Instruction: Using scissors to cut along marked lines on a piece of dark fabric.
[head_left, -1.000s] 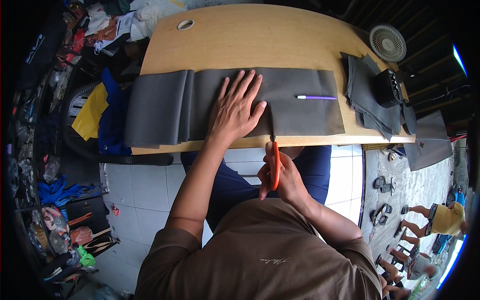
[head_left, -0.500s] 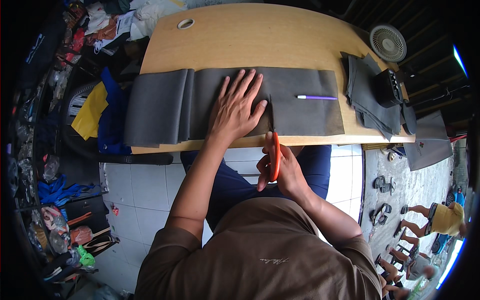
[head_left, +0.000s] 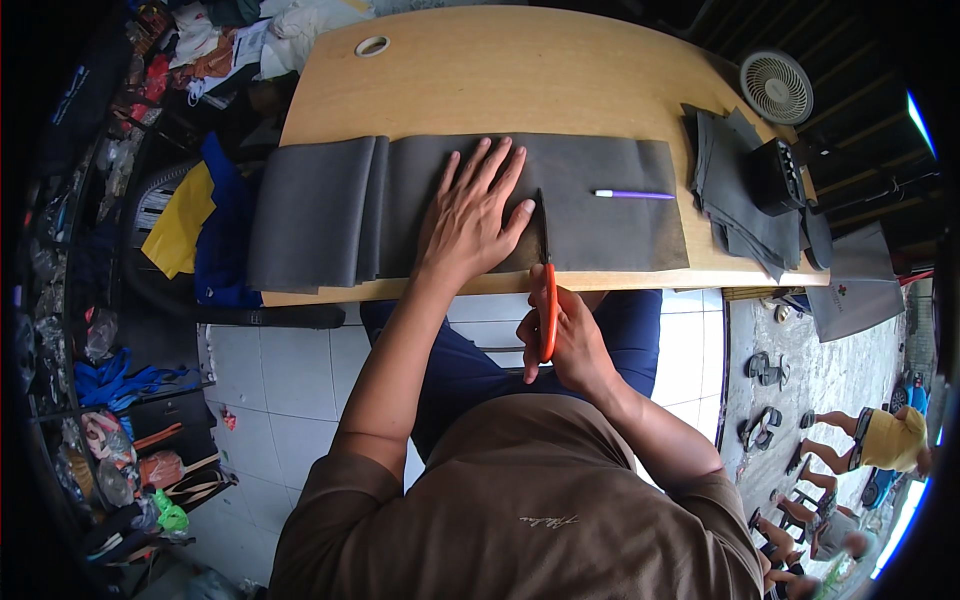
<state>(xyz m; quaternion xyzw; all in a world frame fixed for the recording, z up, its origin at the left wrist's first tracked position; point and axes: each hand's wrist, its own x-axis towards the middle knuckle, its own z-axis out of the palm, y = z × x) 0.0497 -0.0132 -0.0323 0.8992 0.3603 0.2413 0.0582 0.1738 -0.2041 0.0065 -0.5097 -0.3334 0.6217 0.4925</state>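
A long strip of dark grey fabric lies across the near part of a wooden table, folded over at its left end. My left hand presses flat on the fabric, fingers spread. My right hand grips orange-handled scissors at the table's near edge; their blades reach into the fabric just right of my left hand. A purple pen rests on the fabric to the right.
A stack of cut grey pieces with a black box-shaped object sits at the table's right end. A small fan stands beyond it. A tape roll lies far left. Clutter fills the floor at left; people stand at lower right.
The scissors have advanced slightly farther into the fabric. My left hand has stayed pressed in place.
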